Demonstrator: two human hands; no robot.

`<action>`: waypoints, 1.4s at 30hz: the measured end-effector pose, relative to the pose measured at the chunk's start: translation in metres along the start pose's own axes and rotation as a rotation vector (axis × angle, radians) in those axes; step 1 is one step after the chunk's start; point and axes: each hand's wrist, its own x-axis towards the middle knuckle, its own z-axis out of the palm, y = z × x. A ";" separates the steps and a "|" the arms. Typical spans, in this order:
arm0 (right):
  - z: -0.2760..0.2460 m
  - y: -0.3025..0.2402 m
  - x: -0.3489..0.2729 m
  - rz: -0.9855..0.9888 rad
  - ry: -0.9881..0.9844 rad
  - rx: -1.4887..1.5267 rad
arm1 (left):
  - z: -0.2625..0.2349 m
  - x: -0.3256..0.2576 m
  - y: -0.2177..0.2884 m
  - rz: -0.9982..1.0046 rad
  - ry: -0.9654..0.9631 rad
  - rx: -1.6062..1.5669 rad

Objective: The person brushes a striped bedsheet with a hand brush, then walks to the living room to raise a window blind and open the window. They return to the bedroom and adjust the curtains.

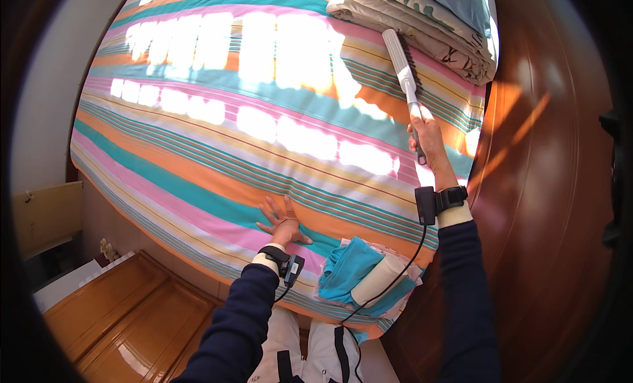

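My right hand [428,138] is closed around the handle of a long bed brush [399,61] with a white back and dark bristles. The brush points away from me, its head by the folded bedding [422,33] at the far right of the bed. The bristles face right, and whether they touch the sheet I cannot tell. Flat on the striped sheet [217,185], fingers spread, lies my left hand [282,225]. To its right, near the bed's front edge, sits a folded turquoise cloth [349,267] with a cream roll [380,279] on it.
Glossy brown wood [547,205] runs along the right side of the bed. At the lower left stands an orange-brown wooden cabinet [138,310]. A black cable [412,258] hangs from my right wrist device [427,205] across the cloth pile. Bright sunlight patches wash out parts of the sheet.
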 end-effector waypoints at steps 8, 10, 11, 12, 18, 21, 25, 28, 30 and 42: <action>0.106 0.013 -0.034 0.189 -0.899 -0.330 | -0.009 0.000 0.005 -0.018 -0.034 0.042; 0.111 0.000 -0.019 0.164 -1.014 -0.274 | -0.008 0.002 0.004 -0.022 -0.060 0.051; 0.109 -0.009 0.000 0.111 -0.781 -0.194 | -0.007 0.003 0.003 -0.007 -0.045 0.039; 0.107 -0.016 0.024 0.148 -0.533 -0.082 | -0.006 0.004 0.002 0.011 -0.034 0.019; 0.161 0.028 0.035 0.085 -0.403 -0.268 | -0.012 0.002 0.003 -0.002 -0.080 0.014; 0.196 0.073 -0.064 -0.390 -0.974 -0.556 | -0.018 -0.002 0.004 0.005 -0.116 0.046; 0.137 0.064 -0.118 0.202 -0.792 -0.059 | -0.015 -0.006 0.003 0.003 -0.045 0.001; 0.036 0.039 -0.126 0.081 -0.150 0.116 | -0.005 -0.004 -0.002 0.110 0.114 -0.022; -0.026 0.029 -0.152 0.133 0.022 0.002 | 0.013 -0.015 -0.013 0.178 0.258 -0.027; -0.036 0.204 -0.387 0.148 0.452 -0.426 | 0.106 -0.094 -0.005 0.564 -0.347 -0.908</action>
